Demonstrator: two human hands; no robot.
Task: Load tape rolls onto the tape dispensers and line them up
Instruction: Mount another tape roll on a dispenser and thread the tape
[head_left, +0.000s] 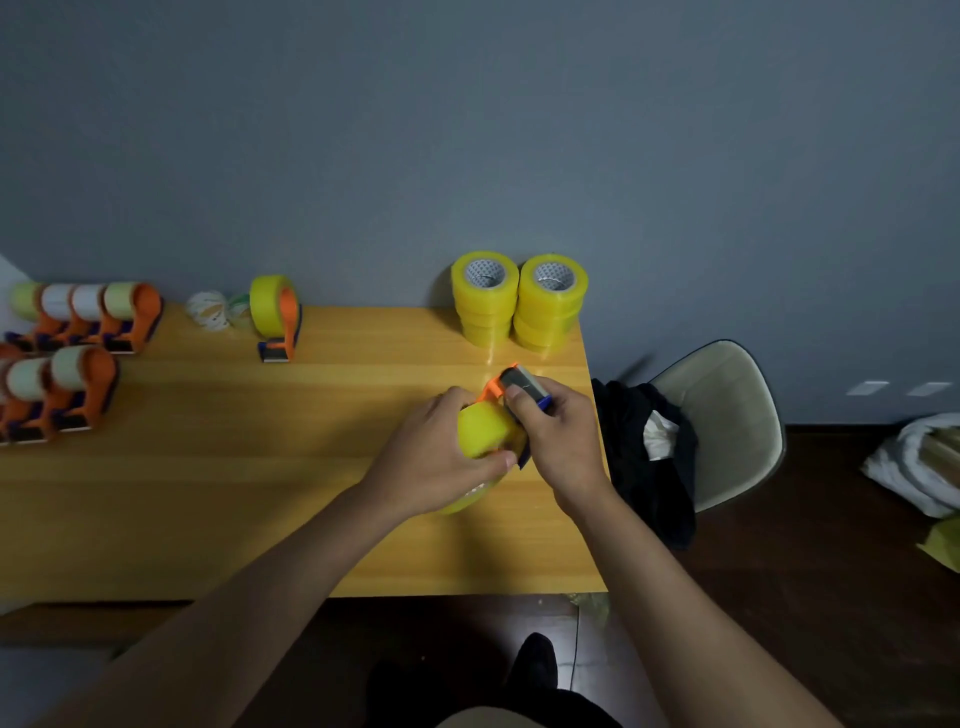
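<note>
Right of centre over the wooden counter (208, 493), left hand (431, 457) cups the yellow tape roll (480, 428), right hand (556, 431) fingers wrapped around the orange-and-blue plastic dispenser (511, 387), so I'd keep the dispenser steady and push the roll on squarely.

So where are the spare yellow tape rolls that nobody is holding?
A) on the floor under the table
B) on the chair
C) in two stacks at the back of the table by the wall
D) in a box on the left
C: the spare yellow tape rolls stand in two side-by-side stacks at the far edge of the wooden table, against the grey wall, beyond both hands.
</note>
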